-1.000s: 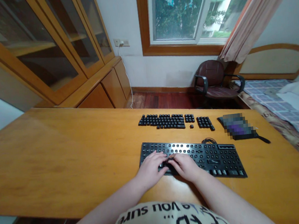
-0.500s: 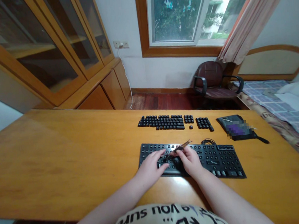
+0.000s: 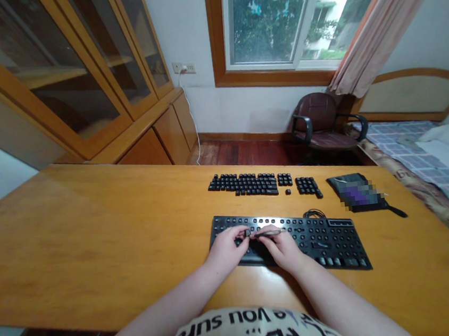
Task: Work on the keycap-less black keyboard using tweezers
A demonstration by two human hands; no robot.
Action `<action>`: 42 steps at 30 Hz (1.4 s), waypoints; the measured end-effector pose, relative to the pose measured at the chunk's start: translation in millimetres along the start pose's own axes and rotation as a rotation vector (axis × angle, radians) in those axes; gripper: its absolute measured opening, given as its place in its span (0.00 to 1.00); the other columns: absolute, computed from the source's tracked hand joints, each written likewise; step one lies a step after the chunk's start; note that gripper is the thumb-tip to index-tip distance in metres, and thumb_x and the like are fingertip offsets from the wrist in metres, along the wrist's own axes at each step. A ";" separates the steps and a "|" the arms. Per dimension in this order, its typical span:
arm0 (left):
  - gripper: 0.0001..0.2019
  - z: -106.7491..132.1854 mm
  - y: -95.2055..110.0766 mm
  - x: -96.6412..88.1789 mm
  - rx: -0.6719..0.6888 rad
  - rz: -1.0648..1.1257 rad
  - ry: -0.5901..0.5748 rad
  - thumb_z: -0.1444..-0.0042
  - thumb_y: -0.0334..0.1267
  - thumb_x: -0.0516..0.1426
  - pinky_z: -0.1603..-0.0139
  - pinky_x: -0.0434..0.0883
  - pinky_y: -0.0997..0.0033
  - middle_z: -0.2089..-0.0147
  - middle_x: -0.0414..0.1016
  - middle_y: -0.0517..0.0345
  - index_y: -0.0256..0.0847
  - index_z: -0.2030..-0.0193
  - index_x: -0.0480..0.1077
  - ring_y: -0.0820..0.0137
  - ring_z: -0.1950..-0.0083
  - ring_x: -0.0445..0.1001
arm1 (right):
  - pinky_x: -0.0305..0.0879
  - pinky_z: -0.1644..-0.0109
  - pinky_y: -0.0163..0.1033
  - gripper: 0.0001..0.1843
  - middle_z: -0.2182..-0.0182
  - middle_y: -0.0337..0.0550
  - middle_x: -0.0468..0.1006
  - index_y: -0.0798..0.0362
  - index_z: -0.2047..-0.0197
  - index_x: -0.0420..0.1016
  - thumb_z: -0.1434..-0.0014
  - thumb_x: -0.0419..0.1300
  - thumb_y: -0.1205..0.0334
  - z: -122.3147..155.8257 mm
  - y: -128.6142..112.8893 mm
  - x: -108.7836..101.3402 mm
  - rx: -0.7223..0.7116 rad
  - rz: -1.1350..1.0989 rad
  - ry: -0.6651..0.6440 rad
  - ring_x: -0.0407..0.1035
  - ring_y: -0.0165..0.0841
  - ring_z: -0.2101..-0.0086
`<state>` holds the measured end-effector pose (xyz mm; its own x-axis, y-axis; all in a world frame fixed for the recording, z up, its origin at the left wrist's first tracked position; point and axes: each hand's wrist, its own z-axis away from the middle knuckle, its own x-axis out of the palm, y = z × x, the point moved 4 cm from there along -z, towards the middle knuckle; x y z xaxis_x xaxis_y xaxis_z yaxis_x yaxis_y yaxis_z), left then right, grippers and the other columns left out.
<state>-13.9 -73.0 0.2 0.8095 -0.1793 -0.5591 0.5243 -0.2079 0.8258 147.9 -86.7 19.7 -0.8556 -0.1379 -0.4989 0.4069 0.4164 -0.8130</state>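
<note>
A black keyboard [image 3: 339, 247] lies in front of me, most of its keycaps off, with a few still on along its near right edge. Over its left half, my left hand [image 3: 229, 247] pinches a small black keycap [image 3: 248, 233] between thumb and fingers. Close beside it, my right hand [image 3: 281, 245] is closed around a pair of dark tweezers [image 3: 270, 233], held nearly level above the keyboard. The tips of the tweezers are partly hidden by the fingers.
Rows of loose black keycaps [image 3: 250, 185] lie behind the keyboard on the wooden table [image 3: 107, 239]. A coiled cable [image 3: 314, 213] sits at the keyboard's back edge. To the right is a dark zip pouch [image 3: 347, 192] with a strap. Beyond the table stands an office chair [image 3: 318, 120].
My left fingers have closed on a keycap and come up off the keyboard. The tweezers in my right hand have turned from slanting upward to nearly level.
</note>
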 end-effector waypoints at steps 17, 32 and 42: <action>0.12 -46.8 -14.8 -43.3 -0.137 0.231 0.103 0.50 0.44 0.56 0.53 0.69 0.67 0.62 0.78 0.54 0.39 0.65 0.75 0.66 0.58 0.75 | 0.68 0.55 0.40 0.12 0.64 0.43 0.79 0.50 0.61 0.75 0.39 0.50 0.66 0.7 0.7 -2.4 -0.035 0.023 0.024 0.73 0.34 0.61; 0.12 -111.7 -59.2 -45.8 -0.123 -0.106 0.093 0.52 0.38 0.58 0.59 0.69 0.70 0.64 0.76 0.55 0.38 0.60 0.74 0.70 0.67 0.73 | 0.69 0.56 0.41 0.13 0.65 0.45 0.79 0.51 0.67 0.75 0.38 0.50 0.63 0.7 4.3 -3.8 0.035 -0.014 0.059 0.73 0.35 0.62; 0.10 -121.4 -73.9 -50.3 -0.102 -0.193 0.050 0.53 0.38 0.60 0.61 0.69 0.70 0.69 0.76 0.56 0.39 0.64 0.76 0.68 0.66 0.72 | 0.69 0.57 0.40 0.14 0.65 0.45 0.79 0.51 0.70 0.75 0.38 0.50 0.62 2.1 6.5 -3.5 0.054 0.008 0.061 0.73 0.34 0.62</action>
<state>-61.3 68.2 -23.6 0.7025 -0.0974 -0.7050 0.6924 -0.1352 0.7087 154.2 -85.4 15.5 -0.8698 -0.0789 -0.4872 0.4288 0.3678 -0.8251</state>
